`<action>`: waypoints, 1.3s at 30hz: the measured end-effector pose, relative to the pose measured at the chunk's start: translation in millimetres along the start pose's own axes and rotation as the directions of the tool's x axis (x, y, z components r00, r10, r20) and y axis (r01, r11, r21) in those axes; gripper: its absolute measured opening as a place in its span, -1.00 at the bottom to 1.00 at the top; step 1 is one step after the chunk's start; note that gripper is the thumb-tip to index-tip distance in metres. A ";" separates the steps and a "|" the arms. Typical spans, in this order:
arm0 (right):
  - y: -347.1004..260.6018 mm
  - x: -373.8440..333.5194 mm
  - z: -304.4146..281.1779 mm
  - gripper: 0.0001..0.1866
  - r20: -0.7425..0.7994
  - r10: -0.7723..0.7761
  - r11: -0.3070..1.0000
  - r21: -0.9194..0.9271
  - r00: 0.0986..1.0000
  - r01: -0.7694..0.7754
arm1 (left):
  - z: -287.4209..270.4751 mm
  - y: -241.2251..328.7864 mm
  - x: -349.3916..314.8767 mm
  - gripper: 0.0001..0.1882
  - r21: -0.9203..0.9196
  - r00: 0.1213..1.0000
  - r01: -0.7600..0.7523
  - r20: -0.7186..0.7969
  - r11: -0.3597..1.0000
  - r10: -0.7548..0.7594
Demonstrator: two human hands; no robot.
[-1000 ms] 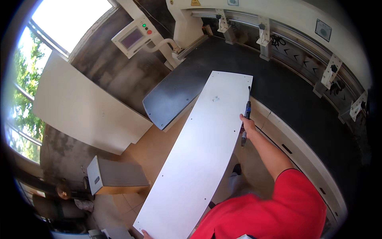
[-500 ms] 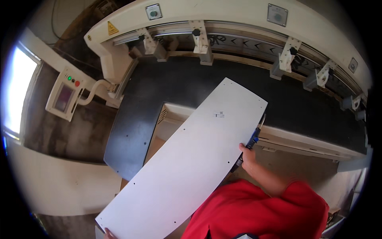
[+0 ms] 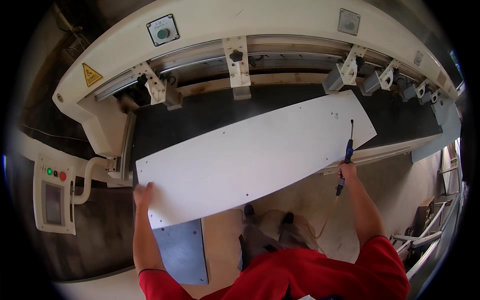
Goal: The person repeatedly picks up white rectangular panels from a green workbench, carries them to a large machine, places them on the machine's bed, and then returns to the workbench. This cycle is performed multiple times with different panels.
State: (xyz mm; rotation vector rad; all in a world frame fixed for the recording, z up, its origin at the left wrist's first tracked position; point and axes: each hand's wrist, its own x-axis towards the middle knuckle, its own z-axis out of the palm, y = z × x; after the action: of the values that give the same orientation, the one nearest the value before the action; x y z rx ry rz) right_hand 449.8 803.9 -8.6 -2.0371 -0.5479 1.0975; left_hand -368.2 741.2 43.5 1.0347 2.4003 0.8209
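A long white panel with small holes near its edges lies across the dark machine bed, its near left end reaching past the bed's front edge. My left hand grips the panel's left end, thumb on top and the other fingers mostly hidden. In my right hand is a blue and black air blow gun, fingers wrapped round its handle. Its thin nozzle points away from me, over the panel's right end near a small label. A thin hose hangs from the gun's lower end.
Clamps line the rail beneath the cream machine beam at the back. A control box with lit green and red buttons stands at left. Below the panel juts a dark bed extension. Metal frames stand at right.
The panel has swung from a steep slant to lie nearly crosswise, farther onto the bed. My left hand has come up into view at its left end. The blow gun now points over the panel.
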 end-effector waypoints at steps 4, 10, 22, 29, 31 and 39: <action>-6.0 -0.4 10.9 -0.70 -0.132 -0.118 0.946 -0.315 0.984 0.072 | 86.9 41.8 22.7 -0.28 0.281 0.897 -0.435 0.053 0.856 0.438; -32.8 4.5 44.5 -0.22 -0.016 -0.486 0.596 -0.737 0.874 0.318 | 206.8 183.8 -95.4 -0.15 0.222 0.462 -0.869 0.682 0.442 0.566; -93.5 42.4 99.7 -0.08 0.026 -0.413 0.460 -0.857 0.910 0.233 | 280.2 262.2 -44.0 -0.28 0.341 0.422 -0.906 0.744 0.250 0.518; -97.8 62.2 91.8 -0.08 0.014 -0.441 0.484 -0.839 0.897 0.251 | 298.1 294.8 -35.8 -0.28 0.327 0.420 -0.906 0.771 0.267 0.479; -97.3 61.4 91.4 -0.08 0.021 -0.434 0.487 -0.836 0.901 0.254 | 294.7 295.6 -37.1 -0.28 0.320 0.419 -0.906 0.776 0.277 0.472; -112.7 48.1 70.2 -0.34 0.125 -0.452 0.619 -0.669 0.883 0.411 | 343.7 331.4 -75.3 -0.24 0.295 0.365 -0.931 0.800 0.216 0.477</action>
State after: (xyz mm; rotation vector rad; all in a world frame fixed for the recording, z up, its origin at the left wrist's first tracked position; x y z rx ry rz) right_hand 414.5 935.5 28.8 -2.3261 -1.5161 0.5600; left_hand 44.7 990.5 11.8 2.5037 1.4822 -0.4010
